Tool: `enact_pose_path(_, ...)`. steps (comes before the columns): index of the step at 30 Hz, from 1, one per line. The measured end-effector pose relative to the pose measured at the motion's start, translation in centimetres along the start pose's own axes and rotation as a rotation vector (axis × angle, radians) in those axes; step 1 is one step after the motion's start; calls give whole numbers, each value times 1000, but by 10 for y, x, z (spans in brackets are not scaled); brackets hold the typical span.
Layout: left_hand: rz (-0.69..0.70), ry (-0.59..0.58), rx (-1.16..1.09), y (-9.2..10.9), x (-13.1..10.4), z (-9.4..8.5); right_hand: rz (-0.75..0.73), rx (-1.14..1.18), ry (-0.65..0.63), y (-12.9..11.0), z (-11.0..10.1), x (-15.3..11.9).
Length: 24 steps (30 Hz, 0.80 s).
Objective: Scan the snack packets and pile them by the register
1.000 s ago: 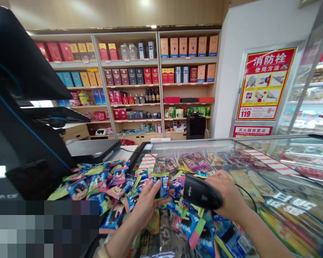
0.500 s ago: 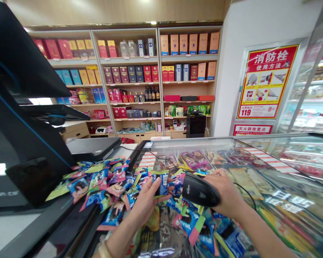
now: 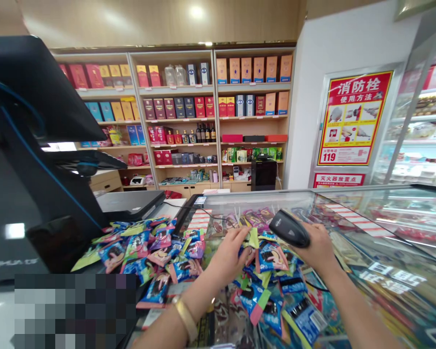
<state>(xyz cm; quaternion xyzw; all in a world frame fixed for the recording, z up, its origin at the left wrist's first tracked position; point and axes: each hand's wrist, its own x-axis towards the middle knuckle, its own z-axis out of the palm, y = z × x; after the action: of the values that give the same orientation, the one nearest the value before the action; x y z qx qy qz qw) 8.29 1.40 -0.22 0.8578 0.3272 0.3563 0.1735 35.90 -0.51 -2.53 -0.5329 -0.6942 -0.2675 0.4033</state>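
My right hand [image 3: 318,247] grips a black handheld barcode scanner [image 3: 288,228], raised above the packets with its head pointing to the left. My left hand [image 3: 232,252], with a gold bracelet [image 3: 185,317] on the wrist, reaches into the right-hand heap of small snack packets [image 3: 272,257]. Its fingers are bent around a green-edged packet [image 3: 253,238], partly hidden by the hand. The packets are blue and pink with green ends. A second heap of the same packets [image 3: 160,247] lies to the left of my left hand.
A glass-topped display case [image 3: 349,242] holds more goods beneath the packets. On the left stands a black point-of-sale terminal [image 3: 58,111], with a flat black device [image 3: 131,201] beside it. The scanner's cable [image 3: 316,287] trails over the glass. Shelves of boxed goods [image 3: 181,106] line the back wall.
My left hand has moved right, from a packet held barcode-up between the heaps to the right-hand heap. The scanner has risen and shifted right. The view has tilted slightly upward.
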Motion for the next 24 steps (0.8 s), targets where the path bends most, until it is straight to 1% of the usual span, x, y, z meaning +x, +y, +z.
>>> enact_pose_path(2, 36, -54, 74, 2, 12, 11, 0, -7, 3, 2, 3, -2)
enact_pose_path(5, 8, -113, 133, 1, 21, 25, -11, -22, 13, 4, 7, -3)
enact_pose_path(7, -3, -105, 130, -1, 21, 30, -19, -25, 10, 5, 8, -4)
enact_pose_path(9, 10, -60, 122, -5, 16, 26, -21, -26, -2, 5, 8, -4)
enact_pose_path(10, 9, -32, 132, -8, 13, 21, -20, -26, -7, 5, 8, -4)
enact_pose_path(12, -36, 18, 195, -15, 5, 5, -15, -26, -10, 5, 7, -3)
enact_pose_path(14, -146, 40, 306, -24, -4, -18, -8, -23, -4, 4, 7, -3)
enact_pose_path(17, -347, -49, 504, -41, -20, -52, -15, -3, -12, 0, 7, -3)
enact_pose_path(19, -459, -115, 589, -53, -30, -69, -23, 13, -20, -3, 7, -2)
enact_pose_path(21, -506, -176, 611, -65, -38, -77, -18, 20, -23, -6, 7, -2)
enact_pose_path(24, -505, -248, 593, -78, -42, -77, 0, 33, -49, -8, 6, -2)
